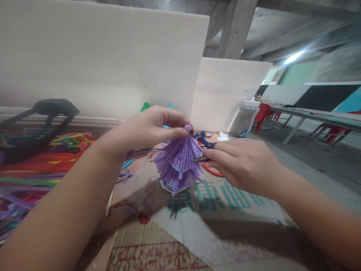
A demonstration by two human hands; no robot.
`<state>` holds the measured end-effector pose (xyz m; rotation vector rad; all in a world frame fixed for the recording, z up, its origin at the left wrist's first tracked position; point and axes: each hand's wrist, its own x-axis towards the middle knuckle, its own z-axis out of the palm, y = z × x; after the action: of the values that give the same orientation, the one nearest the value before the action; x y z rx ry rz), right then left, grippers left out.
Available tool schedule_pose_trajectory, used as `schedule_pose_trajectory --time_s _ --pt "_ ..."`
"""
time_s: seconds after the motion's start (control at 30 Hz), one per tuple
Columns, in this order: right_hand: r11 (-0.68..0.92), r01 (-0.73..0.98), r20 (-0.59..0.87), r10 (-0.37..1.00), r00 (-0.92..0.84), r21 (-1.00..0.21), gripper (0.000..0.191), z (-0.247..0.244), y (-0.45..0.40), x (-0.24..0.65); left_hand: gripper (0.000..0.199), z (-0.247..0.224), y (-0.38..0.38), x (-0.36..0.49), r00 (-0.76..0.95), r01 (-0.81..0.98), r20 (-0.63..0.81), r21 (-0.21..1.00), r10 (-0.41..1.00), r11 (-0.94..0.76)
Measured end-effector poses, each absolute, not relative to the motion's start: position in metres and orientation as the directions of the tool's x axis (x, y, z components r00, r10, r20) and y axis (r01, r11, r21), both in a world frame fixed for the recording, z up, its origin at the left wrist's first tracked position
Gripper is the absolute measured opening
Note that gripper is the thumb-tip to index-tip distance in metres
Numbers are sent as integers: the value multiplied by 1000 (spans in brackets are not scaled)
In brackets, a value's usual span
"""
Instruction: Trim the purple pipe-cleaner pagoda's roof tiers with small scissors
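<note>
A purple cone-shaped piece made of fuzzy stems hangs over the printed cardboard, its strands fanning out downward in tiers. My left hand pinches its top, beside a small purple loop. On the right side of the piece, my right hand is closed on a dark, slim tool whose tip touches the purple strands. What kind of tool it is cannot be made out. A pale, angular-edged base shows under the lowest strands.
Colourful fuzzy stems lie in a heap at left, near a blurred black object. Behind the hands are a blue tool, an orange-red handle, a clear bottle and white panels. Purple scraps lie on the cardboard.
</note>
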<state>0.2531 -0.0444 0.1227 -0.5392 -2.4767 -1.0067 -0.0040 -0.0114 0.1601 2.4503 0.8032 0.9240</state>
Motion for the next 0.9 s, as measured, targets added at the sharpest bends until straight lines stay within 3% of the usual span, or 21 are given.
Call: schedule_pose_trajectory --time_s 0.4,0.9 --pt "633 507 550 150 -822 585 30 125 -43 254 17 160 -10 -6 611 390 448 547 653 -741" --pt "668 497 500 211 -840 554 32 121 -42 253 15 162 -12 -5 607 399 436 556 665 -729"
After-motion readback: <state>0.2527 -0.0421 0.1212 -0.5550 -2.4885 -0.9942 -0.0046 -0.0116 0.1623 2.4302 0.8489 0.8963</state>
